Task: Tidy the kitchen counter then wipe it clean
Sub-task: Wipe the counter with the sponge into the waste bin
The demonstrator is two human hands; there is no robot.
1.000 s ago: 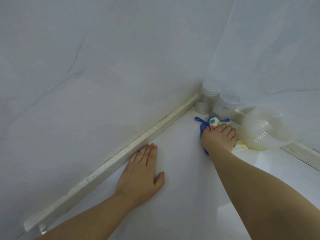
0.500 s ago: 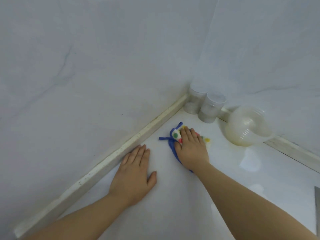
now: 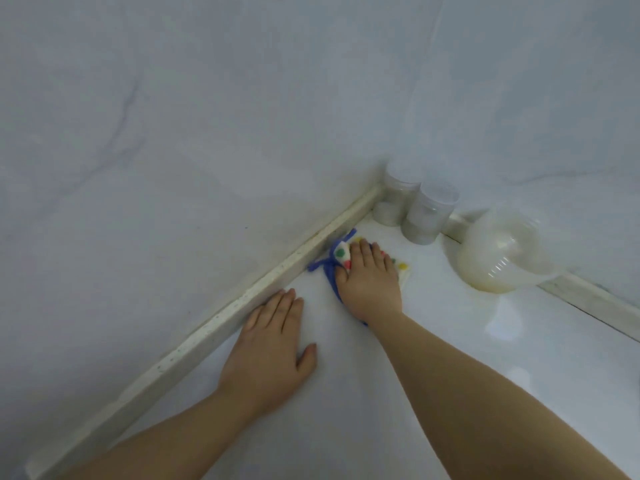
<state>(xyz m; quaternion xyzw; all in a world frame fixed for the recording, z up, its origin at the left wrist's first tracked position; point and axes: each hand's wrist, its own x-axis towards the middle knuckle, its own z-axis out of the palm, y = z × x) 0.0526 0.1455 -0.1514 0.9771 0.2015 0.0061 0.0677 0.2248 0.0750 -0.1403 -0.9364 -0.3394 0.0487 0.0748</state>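
**Wiping near the counter corner**

The right hand (image 3: 369, 282), fingers flat and close together, presses the dotted cloth (image 3: 341, 253) onto the counter (image 3: 450, 375), just beside the wall strip (image 3: 277, 276). The left hand (image 3: 270, 344) lies flat, fingers together, as a brace. Risk: a stroke carried into the corner could topple the clear jars (image 3: 429, 216) or shove the plastic bowl (image 3: 502, 258), both standing near the cloth.
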